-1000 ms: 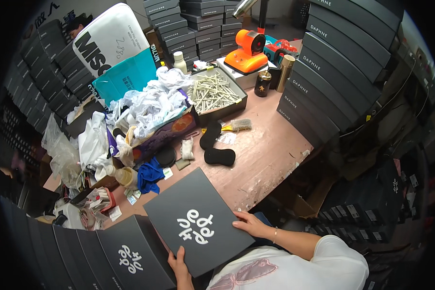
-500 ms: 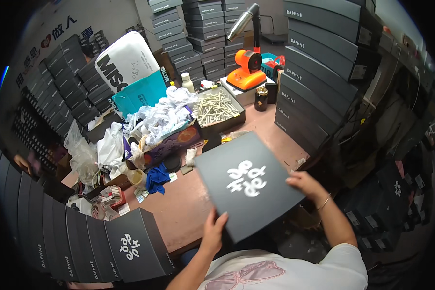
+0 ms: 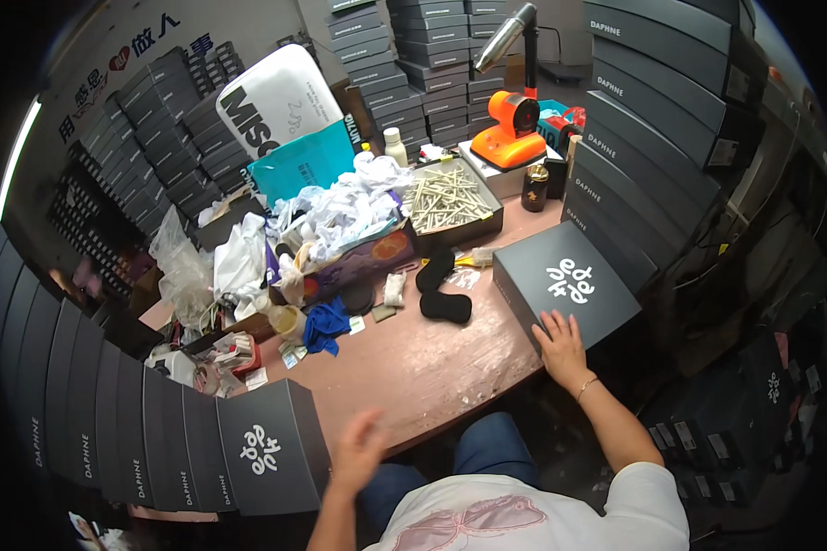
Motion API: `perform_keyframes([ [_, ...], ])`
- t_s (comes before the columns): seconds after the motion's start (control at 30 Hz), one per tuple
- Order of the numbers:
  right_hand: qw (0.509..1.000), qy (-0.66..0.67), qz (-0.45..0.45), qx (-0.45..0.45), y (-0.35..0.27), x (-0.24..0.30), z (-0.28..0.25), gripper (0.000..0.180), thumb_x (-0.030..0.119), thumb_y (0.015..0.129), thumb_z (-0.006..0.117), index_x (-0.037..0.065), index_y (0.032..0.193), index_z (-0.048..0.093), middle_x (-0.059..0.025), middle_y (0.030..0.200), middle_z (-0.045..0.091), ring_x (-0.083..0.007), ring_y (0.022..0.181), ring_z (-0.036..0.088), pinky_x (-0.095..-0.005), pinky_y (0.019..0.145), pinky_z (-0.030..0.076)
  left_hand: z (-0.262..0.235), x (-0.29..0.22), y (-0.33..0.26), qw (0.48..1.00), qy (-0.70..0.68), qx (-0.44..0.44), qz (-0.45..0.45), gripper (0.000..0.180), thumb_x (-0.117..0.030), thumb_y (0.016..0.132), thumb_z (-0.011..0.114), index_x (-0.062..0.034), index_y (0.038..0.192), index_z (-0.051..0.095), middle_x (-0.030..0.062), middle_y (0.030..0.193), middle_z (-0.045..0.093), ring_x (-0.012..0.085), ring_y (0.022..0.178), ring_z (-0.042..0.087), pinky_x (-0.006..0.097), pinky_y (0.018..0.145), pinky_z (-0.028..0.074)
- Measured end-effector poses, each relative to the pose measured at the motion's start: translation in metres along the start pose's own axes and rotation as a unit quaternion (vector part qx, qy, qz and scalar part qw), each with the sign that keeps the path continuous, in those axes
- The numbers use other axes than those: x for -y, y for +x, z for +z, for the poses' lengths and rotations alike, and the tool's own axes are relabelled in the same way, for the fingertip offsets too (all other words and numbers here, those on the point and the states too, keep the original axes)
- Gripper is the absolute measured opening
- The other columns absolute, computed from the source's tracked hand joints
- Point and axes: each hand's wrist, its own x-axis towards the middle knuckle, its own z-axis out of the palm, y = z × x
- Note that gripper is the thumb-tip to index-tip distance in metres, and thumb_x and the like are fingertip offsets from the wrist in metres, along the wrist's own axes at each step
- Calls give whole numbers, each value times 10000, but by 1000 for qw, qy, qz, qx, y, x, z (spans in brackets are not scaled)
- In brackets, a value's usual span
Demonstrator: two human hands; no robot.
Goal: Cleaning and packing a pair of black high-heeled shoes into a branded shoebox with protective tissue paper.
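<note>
A closed dark grey shoe box with white lettering on its lid sits at the right end of the pinkish worktable. My right hand lies on the near edge of its lid, fingers spread. Over the table's front edge, near the row of boxes at left, my left hand is smeared by motion; its fingers look stretched out and nothing shows in them. Two black oval pads lie on the middle of the table.
Stacked shoe boxes rise at the right, more boxes at the left. Behind the table stand an orange-based hot-air tool, a black bottle, a tray of small pale sticks, crumpled white paper and a blue cloth.
The shoe box, held between both hands before, now rests on the table farther right. My left hand has let go and moved left. The black pads have come into sight.
</note>
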Motion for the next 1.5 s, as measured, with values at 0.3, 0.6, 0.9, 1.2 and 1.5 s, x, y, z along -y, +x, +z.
perform_keyframes([
  [0.3, 747, 573, 9, 337, 27, 213, -13, 662, 233, 865, 702, -19, 1393, 393, -251, 1304, 498, -312, 1109, 576, -408, 828, 516, -217, 162, -108, 760, 536, -276, -241, 505, -429, 890, 594, 6, 1146, 600, 211, 1146, 589, 395, 1116, 527, 494, 906, 454],
  [0.6, 412, 740, 200, 492, 37, 426, 42, 666, 275, 846, 741, 96, 1349, 344, -40, 775, 524, -112, 610, 519, -240, 490, 434, -212, 137, -86, 780, 436, -319, -315, 615, -476, 823, 671, 45, 1142, 602, 230, 1191, 559, 382, 1150, 497, 514, 960, 417],
  [0.9, 556, 622, 278, 476, 36, 203, 32, 305, 342, 940, 605, 73, 1083, 606, 53, 661, 503, -52, 512, 453, -187, 435, 363, -68, 148, -67, 934, -2, -283, -218, 692, -501, 762, 752, 125, 1030, 628, 213, 951, 683, 244, 835, 673, 361, 714, 538],
  [1.2, 429, 741, 257, 448, 19, 122, 25, 507, 397, 944, 563, 26, 1287, 516, -115, 1217, 598, -255, 1056, 603, -407, 874, 497, -13, 136, -27, 710, -624, -176, -275, 728, -774, 731, 599, -65, 894, 614, 136, 1091, 588, 219, 1077, 511, 356, 940, 410],
  [1.5, 366, 868, 272, 193, 59, 155, -32, 386, 283, 900, 661, 47, 1197, 584, -80, 1178, 644, -214, 1038, 627, -342, 853, 542, -57, 101, -12, 903, -314, -294, -24, 625, -387, 917, 649, 51, 1330, 481, 138, 1329, 522, 180, 1207, 497, 307, 1033, 382],
])
